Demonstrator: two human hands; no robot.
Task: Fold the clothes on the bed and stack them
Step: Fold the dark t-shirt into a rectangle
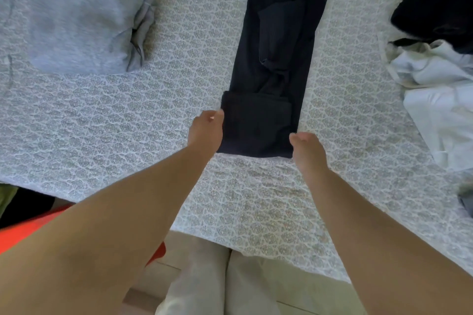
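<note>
A dark navy garment lies as a long narrow strip on the patterned bedspread, its near end turned up into a short fold. My left hand pinches the left edge of that fold. My right hand grips its right near corner, fingers curled under the cloth. A grey folded garment rests at the far left. At the right lies a loose heap of white clothes with a black garment behind it.
The bed's near edge runs across the bottom, with pale floor and my light trousers below it. An orange-red object shows at the lower left beside something dark.
</note>
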